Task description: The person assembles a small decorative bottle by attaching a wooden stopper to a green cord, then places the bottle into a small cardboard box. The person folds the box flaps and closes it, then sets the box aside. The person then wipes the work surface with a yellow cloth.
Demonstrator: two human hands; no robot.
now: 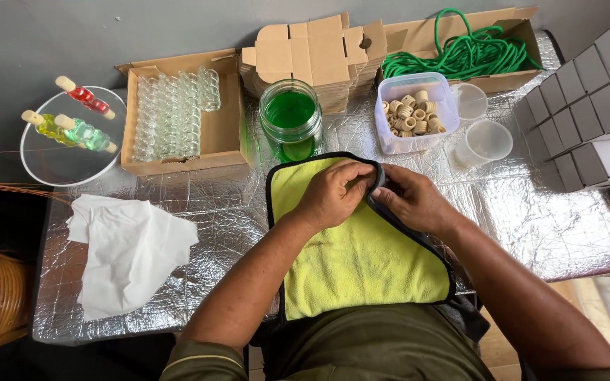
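So both hands, left and right, are pinched shut on the cloth's folded-over top corner over the worktop, and I'd keep that grip snug while wiping, well clear of the green jar.

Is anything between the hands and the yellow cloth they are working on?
Nothing visible. The left hand and right hand already grip the folded-over dark-edged corner of the yellow cloth, meeting above it.

Fuzzy yellow microfibre cloth; crinkled shiny foil table cover; glossy glass jar
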